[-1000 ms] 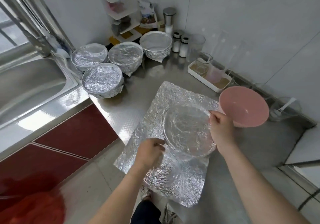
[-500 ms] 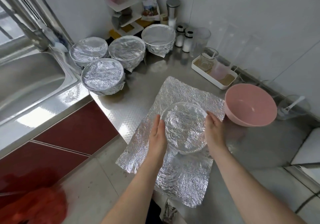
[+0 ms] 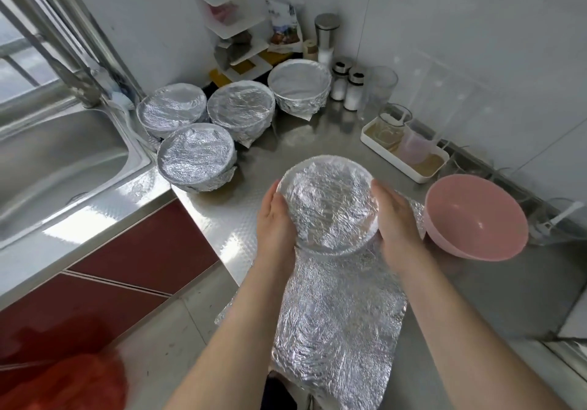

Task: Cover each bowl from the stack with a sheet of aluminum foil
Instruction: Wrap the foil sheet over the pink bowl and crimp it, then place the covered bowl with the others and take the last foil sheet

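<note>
Foil [image 3: 336, 330] lies below my wrists | left hand [image 3: 275, 219] and right hand [image 3: 395, 219] press glass bowl [image 3: 327, 206] between near-straight fingers, above foil | risk: slick glass slips from palms, or knocks pink bowl [image 3: 476, 216] beside right hand.

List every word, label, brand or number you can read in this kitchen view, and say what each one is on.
No text here can be read.
The packet on the corner shelf has coloured print, too blurred to make out.
The metal canister shows no legible label.
</note>
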The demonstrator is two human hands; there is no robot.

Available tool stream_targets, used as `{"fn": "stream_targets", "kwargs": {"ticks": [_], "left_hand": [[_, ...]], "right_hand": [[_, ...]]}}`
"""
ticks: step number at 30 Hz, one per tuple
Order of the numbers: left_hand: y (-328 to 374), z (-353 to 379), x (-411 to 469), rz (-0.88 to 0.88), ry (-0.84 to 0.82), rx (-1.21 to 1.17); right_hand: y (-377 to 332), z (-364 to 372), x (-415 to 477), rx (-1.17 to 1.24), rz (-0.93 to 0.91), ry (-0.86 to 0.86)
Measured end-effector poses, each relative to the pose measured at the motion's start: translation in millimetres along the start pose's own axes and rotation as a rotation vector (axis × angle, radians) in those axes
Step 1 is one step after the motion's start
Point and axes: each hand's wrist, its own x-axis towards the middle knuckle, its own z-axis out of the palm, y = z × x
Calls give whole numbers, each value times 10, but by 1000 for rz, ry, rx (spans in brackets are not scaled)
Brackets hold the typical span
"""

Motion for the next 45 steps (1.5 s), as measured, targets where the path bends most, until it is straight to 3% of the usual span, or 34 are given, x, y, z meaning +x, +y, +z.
{"fn": "stream_targets", "kwargs": {"ticks": [10, 18, 28, 31, 34, 42, 45], "left_hand": [[606, -9, 968, -93, 22, -192], [741, 248, 1517, -149, 4, -223], [546, 476, 1953, -206, -111, -247], [523, 473, 1984, -176, -74, -209], [427, 373, 1859, -85, 61, 11], [281, 475, 1616, -11, -10, -1], [313, 536, 1729, -3, 22, 27]], "right_hand": [[-329, 595, 791, 111, 57, -117], [-491, 831, 1383, 152, 98, -108], [-209, 769, 1926, -97, 120, 16], [-120, 736, 2009, -186, 99, 55], [-73, 734, 2015, -187, 76, 90], [20, 827, 1729, -55, 143, 63], [48, 778, 1705, -144, 125, 72]]}}
